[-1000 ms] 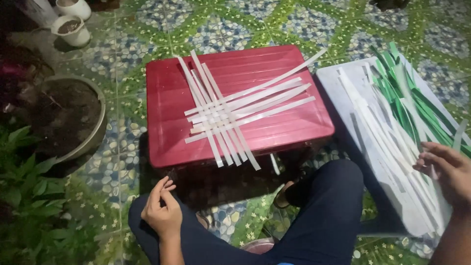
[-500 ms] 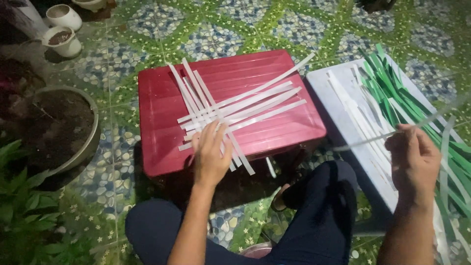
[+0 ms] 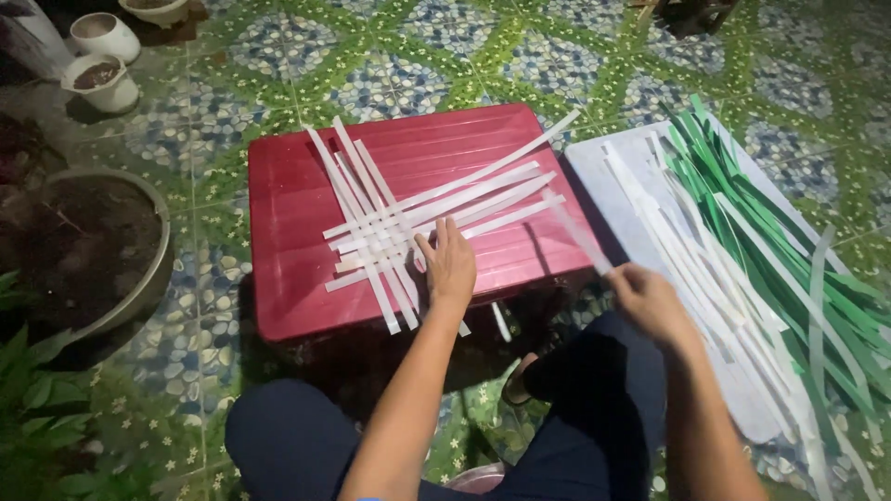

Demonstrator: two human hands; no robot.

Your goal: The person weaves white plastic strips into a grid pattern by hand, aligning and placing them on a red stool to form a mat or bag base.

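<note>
White strips (image 3: 436, 209) are laid crosswise on a red plastic lid (image 3: 297, 278), which sits at the centre of the view; one set runs from 11 o'clock down to 5 o'clock, and a second set fans from 8 o'clock up toward 2 o'clock, so that a loose woven patch is formed where they cross. The left hand (image 3: 449, 264) is pressed flat on the lower right part of that patch, its fingers stretched out and kept close together, with nothing gripped; the strips beneath are merely held down by the palm and fingertips. The right hand (image 3: 647, 295) is seen at 3 o'clock from the lid, just off its right edge, with the fingers closed in a pinch on one single white strip (image 3: 577, 232), which is blurred and slants up toward 11 o'clock over the lid's corner. At 3 o'clock, on a pale tray (image 3: 594, 162), a loose heap of more white strips (image 3: 687, 269) is spread, and beside them, farther right, a heap of green strips (image 3: 780, 250) is seen. A large round pot of soil (image 3: 88, 246) is placed at 9 o'clock, two small white pots (image 3: 100, 57) at 10 o'clock, and green leaves (image 3: 37, 408) at 8 o'clock. A patterned tile floor (image 3: 436, 56) lies under everything, and dark trousers (image 3: 297, 445) are visible at 6 o'clock.
</note>
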